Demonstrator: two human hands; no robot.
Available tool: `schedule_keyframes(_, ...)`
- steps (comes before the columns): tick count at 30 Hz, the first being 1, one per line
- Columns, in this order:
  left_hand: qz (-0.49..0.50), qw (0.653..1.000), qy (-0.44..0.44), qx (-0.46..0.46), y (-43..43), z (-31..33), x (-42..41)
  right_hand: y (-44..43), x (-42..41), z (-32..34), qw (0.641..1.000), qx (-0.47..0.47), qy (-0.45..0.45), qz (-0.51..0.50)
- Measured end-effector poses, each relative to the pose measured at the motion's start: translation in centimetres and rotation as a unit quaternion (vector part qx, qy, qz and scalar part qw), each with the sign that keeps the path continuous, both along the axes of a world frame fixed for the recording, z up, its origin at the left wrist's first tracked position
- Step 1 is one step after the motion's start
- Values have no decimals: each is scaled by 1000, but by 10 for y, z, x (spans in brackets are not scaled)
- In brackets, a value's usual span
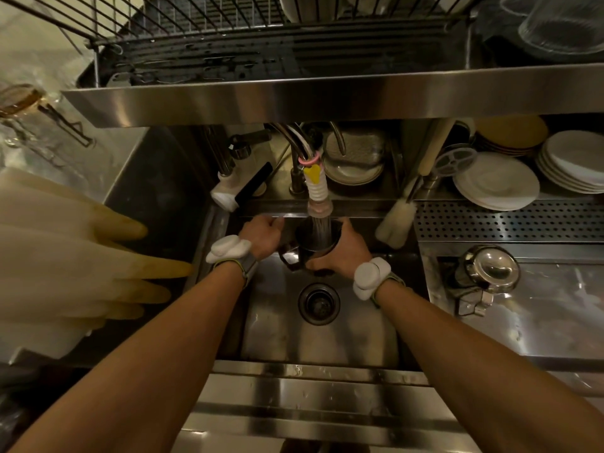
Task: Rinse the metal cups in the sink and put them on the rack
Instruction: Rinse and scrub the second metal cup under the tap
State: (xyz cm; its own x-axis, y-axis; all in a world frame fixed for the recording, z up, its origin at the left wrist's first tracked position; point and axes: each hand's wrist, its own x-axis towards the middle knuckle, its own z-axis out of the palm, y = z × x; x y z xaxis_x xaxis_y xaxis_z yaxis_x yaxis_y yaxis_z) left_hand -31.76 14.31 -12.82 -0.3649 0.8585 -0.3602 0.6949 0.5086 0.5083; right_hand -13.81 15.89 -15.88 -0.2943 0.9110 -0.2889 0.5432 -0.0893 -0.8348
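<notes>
A metal cup [310,246] with a side handle is held upright over the steel sink [284,335], under the running tap nozzle [319,204]; water streams into its mouth. My right hand [343,250] wraps around the cup's right side. My left hand [263,235] grips the cup's left rim and side, above the handle. A second metal cup [483,273] lies upside down on the counter to the right of the sink. The wire rack [261,37] stands on the steel shelf above the sink.
The drain [318,304] sits in the middle of the basin. A bottle brush [397,220] leans at the sink's back right. Stacks of white plates [496,183] stand at the right rear. Pale rubber gloves [75,266] hang at the left.
</notes>
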Motion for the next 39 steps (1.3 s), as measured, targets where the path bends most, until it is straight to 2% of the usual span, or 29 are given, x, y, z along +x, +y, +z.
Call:
schedule_keyframes(5,1,1000,-3,-4,-1,-2,3,-1,2,1,1000,1,-14,7)
schedule_keyframes(8,2,1000,0,-8,-1,-4,3,-1,5,1,999,-5,2,-39)
schedule_keyframes(11,8,1000,-1,-10,-1,-5,2,-3,6,2,1000,-2,-14,5)
schedule_keyframes(14,4,1000,0,-12,-2,-5,2,-4,5,4,1000,-1,0,-26)
schedule_keyframes(17,-1,1000,-4,-13,-1,-2,3,-6,4,3,1000,-4,-16,10)
schedule_keyframes(20,-6,1000,-1,-7,-2,-1,2,-4,5,4,999,-5,-1,-41)
schedule_keyframes(23,-8,1000,-3,-5,-2,-2,1,-6,7,4,1000,-1,-27,11)
schedule_keyframes(26,-8,1000,-2,-6,-4,-2,1,-6,6,4,999,-1,-9,-31)
schedule_keyframes(29,-5,1000,-5,-3,-4,-2,1,-7,3,3,1000,-5,-28,6)
schedule_keyframes(32,-5,1000,-4,-4,-4,-2,2,-6,6,2,999,-6,-17,-30)
schedule_keyframes(34,-8,1000,-9,-2,-5,-1,1,-7,5,1,1000,1,-31,-1)
schedule_keyframes(37,-13,1000,-6,8,-7,-3,4,-7,6,1,999,0,-20,-32)
schedule_keyframes(39,-19,1000,-8,4,-8,-3,5,-6,6,0,1000,3,-28,-14)
